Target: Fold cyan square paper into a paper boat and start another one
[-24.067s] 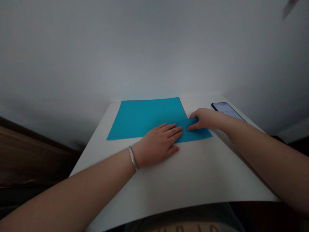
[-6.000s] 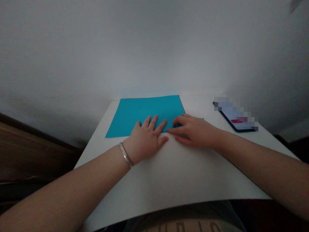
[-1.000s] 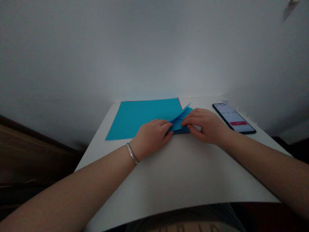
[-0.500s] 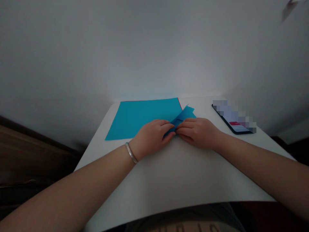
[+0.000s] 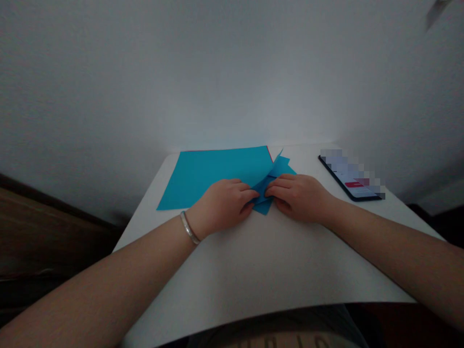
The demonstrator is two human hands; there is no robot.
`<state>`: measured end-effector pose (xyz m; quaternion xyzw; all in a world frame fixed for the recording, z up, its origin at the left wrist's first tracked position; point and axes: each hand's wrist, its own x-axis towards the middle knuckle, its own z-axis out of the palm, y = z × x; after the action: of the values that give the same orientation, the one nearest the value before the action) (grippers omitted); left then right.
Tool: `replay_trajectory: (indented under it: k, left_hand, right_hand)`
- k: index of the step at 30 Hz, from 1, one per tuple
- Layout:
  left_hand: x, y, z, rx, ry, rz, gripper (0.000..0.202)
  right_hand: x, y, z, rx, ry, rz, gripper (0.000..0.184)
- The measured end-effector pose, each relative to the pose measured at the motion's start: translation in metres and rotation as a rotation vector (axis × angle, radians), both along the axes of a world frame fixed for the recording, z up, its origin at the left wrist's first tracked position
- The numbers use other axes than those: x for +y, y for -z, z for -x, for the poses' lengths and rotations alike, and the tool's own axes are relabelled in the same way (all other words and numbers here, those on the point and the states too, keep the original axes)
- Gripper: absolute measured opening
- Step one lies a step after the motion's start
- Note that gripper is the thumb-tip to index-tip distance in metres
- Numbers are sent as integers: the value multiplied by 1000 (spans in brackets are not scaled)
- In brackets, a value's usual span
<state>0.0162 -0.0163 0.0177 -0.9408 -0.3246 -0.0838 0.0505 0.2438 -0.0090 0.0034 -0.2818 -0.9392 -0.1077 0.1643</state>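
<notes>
A small piece of blue paper [image 5: 276, 171], partly folded with flaps lifted, lies on the white table [image 5: 275, 256] between my hands. My left hand [image 5: 222, 202], a silver bangle on its wrist, has its fingers curled and pinches the paper's left edge. My right hand [image 5: 299, 195] is also closed, its fingertips pinching the paper from the right. The two sets of fingertips almost meet over the fold. Behind them a larger stack of blue sheets [image 5: 213, 171] lies flat, with a thin red edge showing at its right side.
A smartphone [image 5: 351, 175] with its screen lit lies at the table's right side, near the edge. A plain white wall rises right behind the table. Dark wooden furniture [image 5: 43, 232] stands to the left, below table height.
Over the last second my hands came closer together on the small paper. A corner of it now points toward me below my fingers, and the lifted flaps have shifted.
</notes>
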Motion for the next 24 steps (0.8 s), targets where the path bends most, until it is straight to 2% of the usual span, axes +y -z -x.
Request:
replay_trajectory:
  k: [5, 11, 15, 18, 24]
  left_hand:
    - [-1, 3, -1, -222, -158, 66, 25]
    - [-1, 1, -5, -387, -257, 195, 23]
    - [-1, -1, -7, -459, -326, 297, 22]
    - [-2, 0, -6, -435, -301, 262, 19]
    - [-4, -3, -4, -202, -124, 54, 17]
  right_hand:
    - [-1, -2, 1, 73, -31, -13, 25]
    - [-2, -4, 4, 73, -71, 24, 35]
    - [-3, -2, 6, 65, -81, -42, 25]
    - [-4, -1, 7, 58, -110, -61, 22]
    - [-6, -2, 9, 36, -107, -20, 19]
